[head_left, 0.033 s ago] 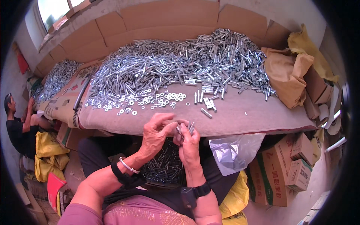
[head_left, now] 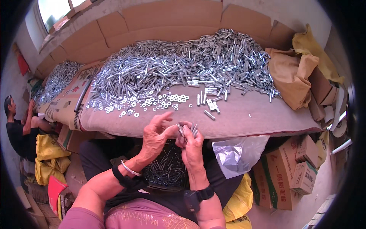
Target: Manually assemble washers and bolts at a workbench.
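My right hand is closed around several short silver metal bolts, their ends sticking up past the thumb. Beside it, my left hand has its fingers spread, with the thumb tip close to the bolts; whether it touches them I cannot tell. Beneath both hands, between my legs, a container of dark bolts is partly hidden by my forearms. On the padded table ahead lie loose flat washers and a few separate metal sleeves.
A large heap of metal sleeves and rods covers the table's back, against cardboard sheets. At right are a brown sack and cartons. A clear plastic bag hangs at the table edge. Another person sits far left.
My left hand has shifted slightly left, and its fingers have spread a little more. My right hand stays in place with the bolts.
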